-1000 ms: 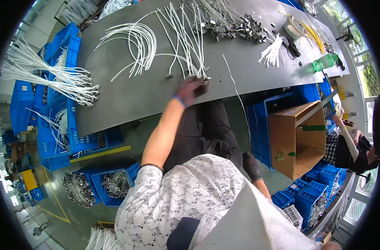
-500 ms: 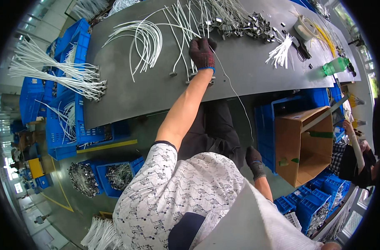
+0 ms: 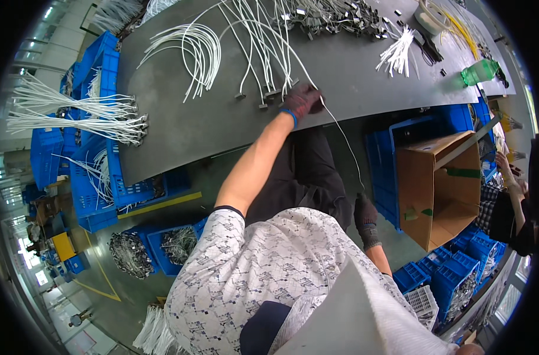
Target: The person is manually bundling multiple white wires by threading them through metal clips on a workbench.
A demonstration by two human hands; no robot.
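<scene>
My left hand, in a dark red-and-black glove, is near the front edge of the grey table. Its fingers are closed round the end of a white cable that curves in from the back of the table. From there a thin pale wire runs over the edge, slack, down to my right hand. Held low beside my right leg, that dark-gloved hand is closed on the wire's lower end. Several white cables with small dark metal end pieces lie just left of my left hand.
A curved bundle of white cables lies further left. Dark metal clips, short white tubes and a green bottle are further back and right. Below the table's right side stand a blue crate and an open cardboard box.
My left hand has come nearer the table's front edge and slightly right, drawing the white cable with it. My right hand stays low beside my leg, with the wire still running to it.
</scene>
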